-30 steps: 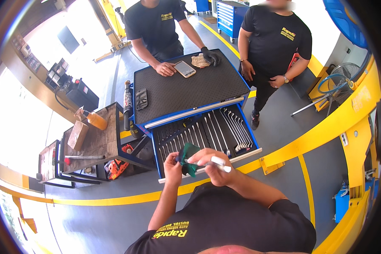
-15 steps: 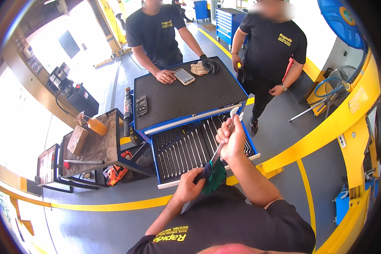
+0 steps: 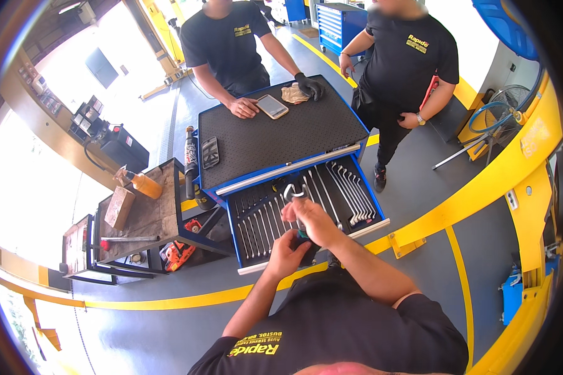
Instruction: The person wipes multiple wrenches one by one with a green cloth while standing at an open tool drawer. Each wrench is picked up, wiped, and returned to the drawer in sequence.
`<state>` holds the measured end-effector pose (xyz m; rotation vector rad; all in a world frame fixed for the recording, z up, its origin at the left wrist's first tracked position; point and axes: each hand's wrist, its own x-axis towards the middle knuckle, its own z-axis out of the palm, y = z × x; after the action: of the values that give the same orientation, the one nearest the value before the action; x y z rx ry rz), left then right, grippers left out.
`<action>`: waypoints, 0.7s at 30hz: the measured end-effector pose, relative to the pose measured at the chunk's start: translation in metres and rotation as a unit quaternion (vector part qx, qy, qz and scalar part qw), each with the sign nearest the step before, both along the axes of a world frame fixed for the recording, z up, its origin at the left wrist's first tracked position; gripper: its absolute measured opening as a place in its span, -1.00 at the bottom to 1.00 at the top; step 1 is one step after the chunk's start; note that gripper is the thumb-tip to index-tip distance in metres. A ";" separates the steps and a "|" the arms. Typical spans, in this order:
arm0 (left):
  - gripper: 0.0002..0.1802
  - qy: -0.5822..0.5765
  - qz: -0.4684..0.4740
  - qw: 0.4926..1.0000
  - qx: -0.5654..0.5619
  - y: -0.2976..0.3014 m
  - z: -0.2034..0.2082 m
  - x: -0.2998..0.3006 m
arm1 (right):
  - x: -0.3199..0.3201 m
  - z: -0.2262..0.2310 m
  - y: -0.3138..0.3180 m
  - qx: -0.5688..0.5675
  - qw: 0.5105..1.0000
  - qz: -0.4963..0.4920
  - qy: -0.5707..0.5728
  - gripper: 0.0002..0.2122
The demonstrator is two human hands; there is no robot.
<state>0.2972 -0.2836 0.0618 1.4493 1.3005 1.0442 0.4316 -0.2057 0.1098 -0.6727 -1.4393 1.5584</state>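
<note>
An open-end wrench (image 3: 294, 192) points up and away from me, its jaw above the pulled-out drawer. My right hand (image 3: 317, 225) is closed around its upper shank. Just below, my left hand (image 3: 285, 256) grips a dark cloth with some green (image 3: 303, 235), bunched at the wrench's lower part. The hands almost touch, and they hide most of the shank. Beneath them the tool drawer (image 3: 251, 269) holds rows of wrenches (image 3: 358, 199), longer ones toward the right.
The blue cabinet's black top (image 3: 238, 140) carries a phone (image 3: 273, 106), a tan glove (image 3: 294, 94) and a black tray (image 3: 210, 152). Two people stand beyond it, one with a gloved hand on it. A cart (image 3: 153, 215) with a spray bottle (image 3: 145, 185) stands left; a yellow beam (image 3: 456, 206) curves right.
My right hand and the wrench have come down and left, close to my left hand. More of the drawer's right-hand wrenches now show. The cloth is mostly hidden.
</note>
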 end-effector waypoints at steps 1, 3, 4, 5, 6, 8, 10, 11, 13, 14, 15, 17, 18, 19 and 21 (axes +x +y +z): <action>-0.85 -0.039 0.035 0.999 -0.005 -0.001 -0.011 -0.002 | 0.005 0.006 -0.004 0.088 0.988 -0.014 -0.122 -0.50; -0.84 -0.120 0.093 0.988 -0.017 0.000 -0.022 -0.005 | 0.017 -0.018 -0.008 0.161 0.966 -0.081 -0.186 -0.53; -0.86 -0.236 0.137 0.962 -0.032 0.004 -0.022 -0.005 | 0.026 -0.022 -0.012 0.174 0.953 -0.093 -0.228 -0.55; -0.85 -0.308 0.168 0.935 -0.056 0.007 -0.022 -0.006 | 0.034 -0.027 -0.019 0.187 0.938 -0.106 -0.272 -0.56; -0.83 -0.333 0.188 0.923 -0.034 0.014 -0.019 -0.005 | 0.037 -0.039 -0.024 0.095 0.959 -0.074 -0.258 -0.57; -0.75 -0.356 0.209 0.911 0.007 0.019 -0.024 -0.007 | 0.031 -0.055 -0.038 -0.042 0.976 -0.005 -0.215 -0.53; -0.73 -0.351 0.224 0.908 0.037 0.019 -0.029 -0.003 | 0.017 -0.047 -0.051 -0.131 0.966 0.048 -0.219 -0.50; -0.72 -0.347 0.229 0.908 0.050 0.020 -0.028 0.000 | 0.013 -0.050 -0.052 -0.100 0.966 0.033 -0.238 -0.50; -0.73 -0.336 0.230 0.911 0.063 0.016 -0.022 0.001 | 0.008 -0.059 -0.050 -0.038 0.961 -0.003 -0.274 -0.49; -0.73 -0.321 0.236 0.915 0.070 0.016 -0.018 0.000 | 0.006 -0.061 -0.050 0.026 0.950 -0.017 -0.311 -0.48; -0.73 -0.306 0.241 0.918 0.076 0.016 -0.014 -0.001 | 0.006 -0.061 -0.052 0.038 0.945 -0.008 -0.325 -0.47; -0.79 -0.307 0.250 0.913 0.092 0.016 -0.009 -0.003 | 0.007 -0.040 -0.061 0.059 0.931 0.014 -0.359 -0.45; -0.81 -0.301 0.262 0.912 0.094 0.018 -0.008 -0.009 | 0.005 -0.048 -0.063 0.075 0.938 0.012 -0.337 -0.42; -0.82 -0.296 0.273 0.911 0.095 0.021 -0.006 -0.015 | 0.007 -0.049 -0.066 0.067 0.935 0.033 -0.348 -0.41; -0.81 -0.354 0.330 0.868 0.111 0.034 0.006 -0.033 | 0.009 -0.053 -0.075 0.043 0.928 0.070 -0.364 -0.37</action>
<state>0.2643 -0.2496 0.0680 0.6046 1.1376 2.0017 0.4405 -0.2804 0.0572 -1.1966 -2.1213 1.3943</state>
